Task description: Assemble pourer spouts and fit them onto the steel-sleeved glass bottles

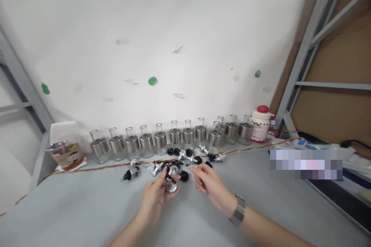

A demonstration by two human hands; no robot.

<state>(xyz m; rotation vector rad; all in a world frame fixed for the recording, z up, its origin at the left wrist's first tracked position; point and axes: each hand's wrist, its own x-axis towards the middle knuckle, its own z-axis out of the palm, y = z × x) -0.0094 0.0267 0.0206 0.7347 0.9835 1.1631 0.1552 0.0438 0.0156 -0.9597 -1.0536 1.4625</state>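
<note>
My left hand (155, 195) is closed around a bottle pourer (171, 183) with a black stem and a round silver base. To its right, my right hand (210, 185) is pinched, thumb against forefinger, and a small dark tip shows at the fingertips; its kind is too small to make out. A loose pile of black and silver pourer parts (185, 157) lies just beyond both hands. One black cap (184, 176) sits between them, and another black-and-silver pourer (131, 174) rests to the left of the pile.
Behind the pile, glass bottles with metal sleeves (132, 144) stand in a row along the white wall. A twisted cable (110, 163) crosses the grey table (87, 204). A drink cup (67, 155) is at left, a cream-coloured jar with red lid (260, 125) at right.
</note>
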